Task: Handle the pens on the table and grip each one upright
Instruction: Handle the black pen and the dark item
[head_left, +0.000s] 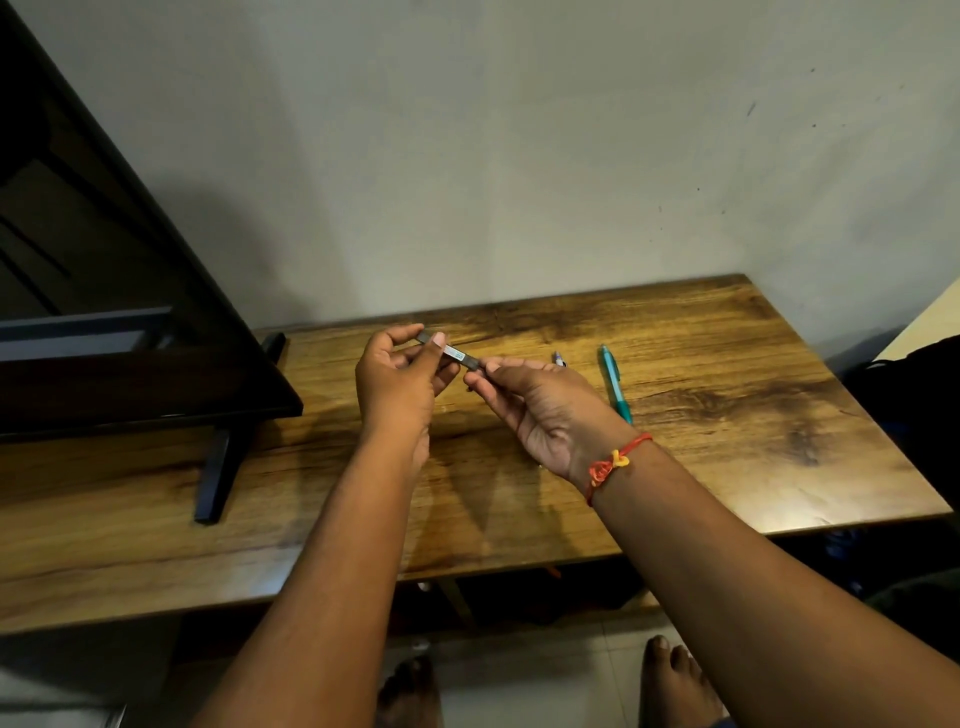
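A dark grey pen (457, 355) with a pale label is held above the wooden table (701, 415), lying nearly level and sloping down to the right. My left hand (397, 382) pinches its left end between thumb and fingers. My right hand (540, 410) pinches its right end. A teal pen (615, 382) lies flat on the table to the right of my right hand. Just behind my right hand only the tip of another pen (558, 358) shows; the hand hides the rest.
A dark flat screen (104, 312) on black feet (215, 475) stands on the table's left part. A plain wall runs behind the table. The table's front edge is near my forearms, with bare feet on the tiled floor below.
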